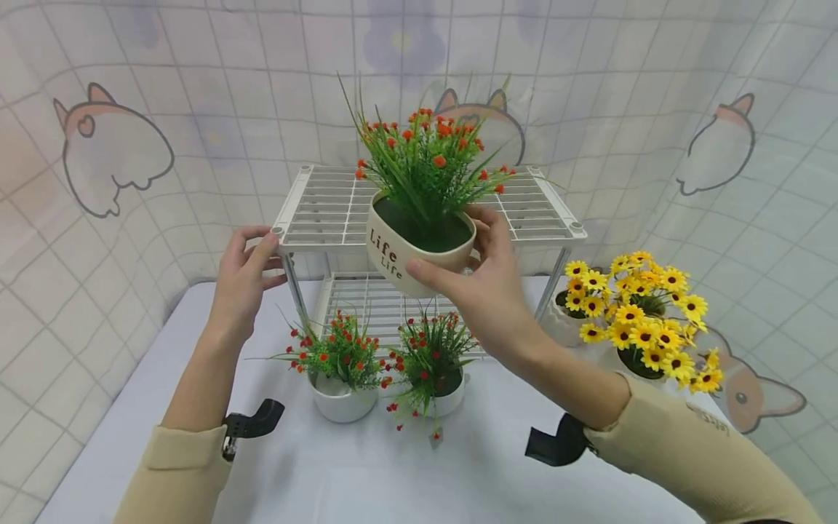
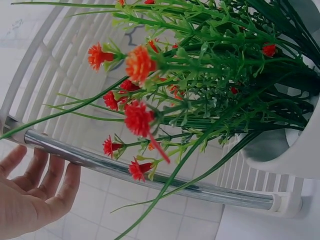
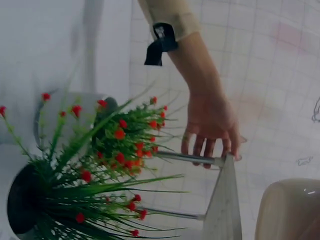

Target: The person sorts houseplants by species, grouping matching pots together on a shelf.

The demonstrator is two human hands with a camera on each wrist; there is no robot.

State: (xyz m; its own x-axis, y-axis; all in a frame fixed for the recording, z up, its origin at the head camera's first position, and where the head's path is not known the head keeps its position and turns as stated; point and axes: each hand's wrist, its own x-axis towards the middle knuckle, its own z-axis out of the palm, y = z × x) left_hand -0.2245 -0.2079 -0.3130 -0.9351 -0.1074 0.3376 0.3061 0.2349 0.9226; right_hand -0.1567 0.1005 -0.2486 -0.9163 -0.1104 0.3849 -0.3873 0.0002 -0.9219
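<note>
My right hand (image 1: 494,284) grips a cream flower pot (image 1: 419,251) by its right side, thumb across the front, tilted above the white wire shelf rack (image 1: 308,211). "Life" is printed on the pot, and orange-red flowers (image 1: 432,149) with long grass blades rise from it. At the rack's top left corner, my left hand (image 1: 245,273) holds on, thumb over the corner. The left wrist view shows the fingers (image 2: 67,185) against the metal post (image 2: 100,162). Only the pot's smooth side (image 3: 290,212) appears in the right wrist view.
Two white pots, a left one (image 1: 345,400) and a right one (image 1: 448,397), with red flowers stand before the rack. Yellow flowers (image 1: 644,320) in pots are to its right. A lower wire shelf (image 1: 353,291) sits under the top one. A tile-patterned curtain (image 1: 229,94) surrounds the white table (image 1: 393,473).
</note>
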